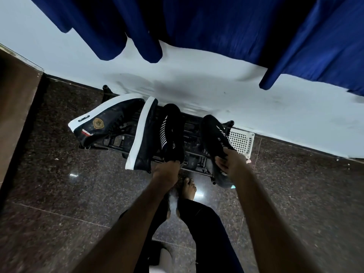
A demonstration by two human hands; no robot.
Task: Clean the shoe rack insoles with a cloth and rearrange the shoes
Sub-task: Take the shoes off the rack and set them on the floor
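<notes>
Across the top of the frame hung a blue curtain [216, 26] over the white wall, with the dark stone floor [59, 194] below. At centre stood the black shoe rack [194, 133], against the wall. Two white-soled sneakers [106, 119] lay tilted on its left part. Right of them, my left grip [164, 170] was closed around the heel of one black striped shoe [171, 131], and my right grip [224, 161] clasped the heel of the other striped shoe [213, 131].
</notes>
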